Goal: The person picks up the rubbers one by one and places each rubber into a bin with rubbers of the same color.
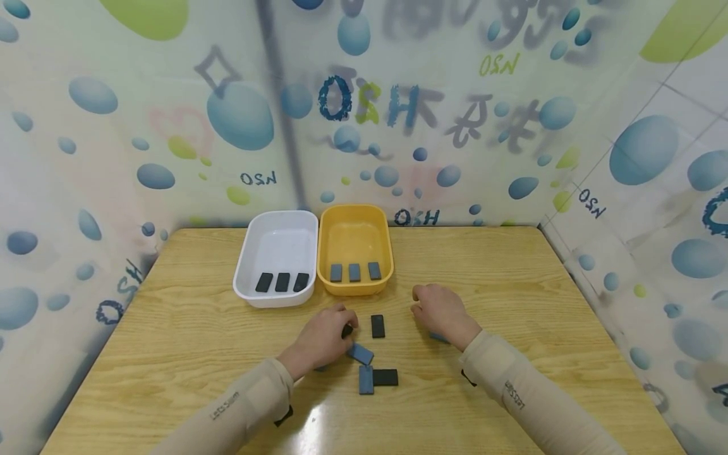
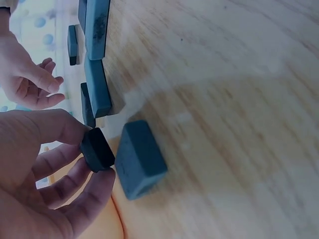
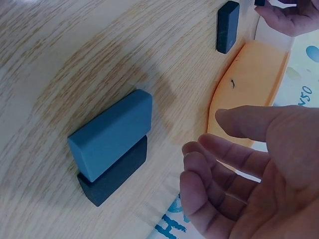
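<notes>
My left hand (image 1: 321, 336) pinches a small black rectangular block (image 2: 97, 149) between thumb and fingertips, just above the table. Right beside the held block, in the left wrist view, a blue block (image 2: 140, 159) lies on the wood. On the other side, my right hand (image 3: 234, 174) hovers with loosely bent fingers and nothing in them. Near it in the right wrist view are a blue block (image 3: 112, 134) and a black block (image 3: 117, 172), side by side. Between the hands lie a black block (image 1: 378, 326), two blue blocks (image 1: 361, 354) and another black block (image 1: 387, 377).
A white bin (image 1: 241, 278) at the back of the wooden table (image 1: 489, 265) holds three black blocks (image 1: 282, 282). Touching its right side, a yellow bin (image 1: 356, 289) holds three blue blocks (image 1: 354, 272). A patterned curtain (image 1: 352, 158) hangs behind the table.
</notes>
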{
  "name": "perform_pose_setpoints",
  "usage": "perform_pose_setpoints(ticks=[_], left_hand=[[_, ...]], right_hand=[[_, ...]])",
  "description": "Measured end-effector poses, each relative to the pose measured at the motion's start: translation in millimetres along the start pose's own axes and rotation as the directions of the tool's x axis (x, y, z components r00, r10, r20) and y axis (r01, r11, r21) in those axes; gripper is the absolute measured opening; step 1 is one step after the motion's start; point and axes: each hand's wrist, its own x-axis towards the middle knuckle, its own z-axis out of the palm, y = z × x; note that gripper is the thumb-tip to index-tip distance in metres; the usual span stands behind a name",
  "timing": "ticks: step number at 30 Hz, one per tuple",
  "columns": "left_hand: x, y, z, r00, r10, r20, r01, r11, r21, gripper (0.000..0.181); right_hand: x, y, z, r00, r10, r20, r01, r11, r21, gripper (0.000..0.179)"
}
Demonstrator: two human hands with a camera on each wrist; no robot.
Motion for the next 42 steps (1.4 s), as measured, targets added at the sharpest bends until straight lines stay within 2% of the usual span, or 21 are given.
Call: perform_pose_setpoints(ticks=[9,16,31,42], left_hand=[[-2.5,0.3,-13.7,1.000,0.001,-0.016,-0.002,1.000,-0.004,0.022],[-4.7,1.4,-24.3,0.999,0.034,-0.030,-0.034,0.999,0.010,0.020],[-8.7,6.6,-50.5,0.998,0.058,-0.032,-0.057,0.998,0.034,0.020],[-7.8,3.8,-73.7,0.988,0.104,-0.114,-0.094,0.991,0.091,0.019]], right_hand=[[-2.5,0.3,-1.1,1.000,0.000,-0.016,0.000,1.000,0.004,0.019],[-0.9,1.8,-0.1,1.000,0.012,0.003,-0.012,1.000,0.007,0.020],[-0.8,0.5,-0.7,1.000,-0.006,-0.003,0.006,1.000,0.010,0.020],[-1.1,-2.4,0.5,1.000,-0.009,-0.010,0.009,1.000,0.000,0.019]])
